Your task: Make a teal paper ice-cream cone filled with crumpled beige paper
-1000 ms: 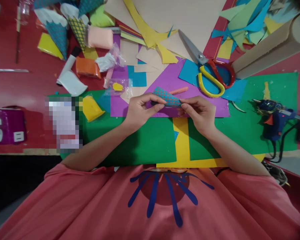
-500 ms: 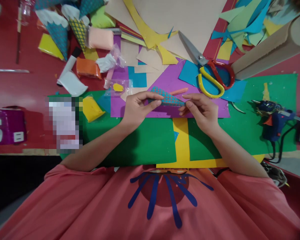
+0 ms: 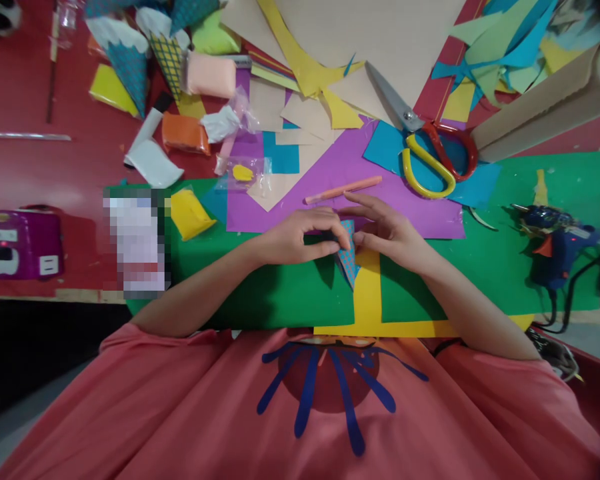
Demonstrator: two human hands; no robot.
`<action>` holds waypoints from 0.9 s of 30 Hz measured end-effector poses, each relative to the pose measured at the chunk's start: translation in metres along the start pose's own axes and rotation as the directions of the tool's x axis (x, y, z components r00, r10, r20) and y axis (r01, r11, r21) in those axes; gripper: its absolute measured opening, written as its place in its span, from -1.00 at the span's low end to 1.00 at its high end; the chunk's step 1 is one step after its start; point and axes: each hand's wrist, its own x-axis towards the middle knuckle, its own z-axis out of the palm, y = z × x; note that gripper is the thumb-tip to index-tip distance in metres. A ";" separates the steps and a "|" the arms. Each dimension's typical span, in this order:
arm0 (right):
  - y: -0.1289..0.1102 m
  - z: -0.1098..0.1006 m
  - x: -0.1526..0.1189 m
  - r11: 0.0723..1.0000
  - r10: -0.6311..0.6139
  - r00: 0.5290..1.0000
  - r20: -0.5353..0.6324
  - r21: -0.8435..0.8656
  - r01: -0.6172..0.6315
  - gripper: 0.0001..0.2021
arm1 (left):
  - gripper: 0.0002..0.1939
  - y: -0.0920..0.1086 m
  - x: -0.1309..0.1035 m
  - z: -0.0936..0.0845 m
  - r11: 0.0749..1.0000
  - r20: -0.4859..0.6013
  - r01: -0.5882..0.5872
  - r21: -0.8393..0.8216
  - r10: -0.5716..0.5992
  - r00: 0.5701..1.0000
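One small patterned cone [image 3: 349,257] is between the hands, its tip toward the person's body, low over the green sheet [image 3: 280,293]. The left hand [image 3: 293,237] pinches it near the wide end, thumb below and fingers curled over. The right hand [image 3: 397,237] has its fingers partly spread, with the tips at the cone's other side; whether they grip it or merely rest there cannot be told.

The rolling looks done, since the sheet narrows to a neat point. No white top shows on this cone, so that part seems still lacking, though the fingers hide much of the wide end and whatever may be inside.

Just beyond both hands lies a pink pen [image 3: 344,190]. A yellow packet [image 3: 191,213] sits to the left of the left hand, apparently full. Forward and left of that hand, a clear bag [image 3: 264,175] holds a little yellow lump [image 3: 243,173]. Scissors [image 3: 409,120] lie ahead of the right hand; a glue gun [image 3: 564,257] is well off to its right.

Farther ahead of the left hand come an orange packet [image 3: 184,133] and a peach packet [image 3: 211,75], both bulging with their contents. Beyond, two cones with white, scalloped tops [image 3: 130,67] look more complete.
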 end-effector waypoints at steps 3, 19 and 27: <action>-0.002 0.000 0.001 1.000 0.015 0.999 0.046 -0.003 -0.015 -0.59 | -0.92 0.003 0.000 -0.001 0.998 0.093 0.058 -0.022 -0.056 0.994; 0.006 0.001 0.005 0.981 -0.175 0.817 -0.549 -0.030 0.190 -0.60 | -0.29 -0.034 0.002 0.015 0.956 -0.390 0.083 -0.283 -0.193 0.900; -0.001 0.011 -0.001 0.995 -0.080 0.953 -0.291 0.029 0.092 -0.67 | -0.46 -0.039 0.002 0.018 0.926 -0.477 0.105 -0.362 -0.281 0.832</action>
